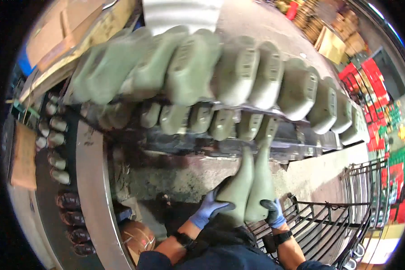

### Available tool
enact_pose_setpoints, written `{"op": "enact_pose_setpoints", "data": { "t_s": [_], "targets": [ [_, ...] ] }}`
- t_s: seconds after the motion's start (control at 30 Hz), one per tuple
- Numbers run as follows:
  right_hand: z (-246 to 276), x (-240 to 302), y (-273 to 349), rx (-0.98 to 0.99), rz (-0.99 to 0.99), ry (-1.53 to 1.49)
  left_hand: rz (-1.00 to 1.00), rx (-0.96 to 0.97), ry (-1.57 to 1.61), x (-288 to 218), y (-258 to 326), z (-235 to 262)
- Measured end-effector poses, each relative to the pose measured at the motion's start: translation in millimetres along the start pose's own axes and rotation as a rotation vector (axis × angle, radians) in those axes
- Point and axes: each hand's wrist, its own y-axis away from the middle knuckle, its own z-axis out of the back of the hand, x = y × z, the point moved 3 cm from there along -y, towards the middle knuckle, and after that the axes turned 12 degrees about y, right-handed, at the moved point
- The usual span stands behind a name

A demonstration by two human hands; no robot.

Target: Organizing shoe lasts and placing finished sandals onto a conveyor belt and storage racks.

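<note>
A pair of pale green shoe lasts stands side by side in front of me, their narrow ends pointing away toward the rack. My left hand (213, 204), in a blue glove with dark fingers, is wrapped round the wide end of the left shoe last (236, 191). Gripping the right shoe last (260, 191) from its outer side is my right hand (274, 212), gloved the same way. The far tips overlap the lower row of the dark rack (297, 143) in view, and I cannot tell whether they touch it. More green lasts (191, 67) fill the rack's upper row, partly blurred.
At the left runs a dark conveyor belt (54, 184) with a metal edge, carrying several shoes (72, 218). A black wire-frame cart (319, 225) stands close at my right. Cardboard (67, 27) lies at the upper left, and a brown carton (137, 238) sits beside the conveyor.
</note>
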Motion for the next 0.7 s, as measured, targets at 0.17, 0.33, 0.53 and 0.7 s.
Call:
{"op": "enact_pose_setpoints", "data": {
  "t_s": [0.17, 0.33, 0.53, 0.7],
  "targets": [
    [91.7, 83.7, -42.9, -0.107, 0.274, 0.055, 0.195, 0.079, -0.006, 25.7, -141.7, -102.9],
    [141.4, 193.1, -159.0, -0.278, 0.671, 0.831, -0.318, -0.062, -0.973, 40.9, -281.6, -163.7],
    [186.1, 186.4, -202.8, -0.482, 0.481, 0.627, -0.367, -0.096, -1.375, 55.3, -308.1, -209.1],
    [96.5, 55.7, -144.7, -0.439, 0.408, 0.314, -0.446, 0.124, -1.038, 32.8, -152.5, -69.1]
  ]
}}
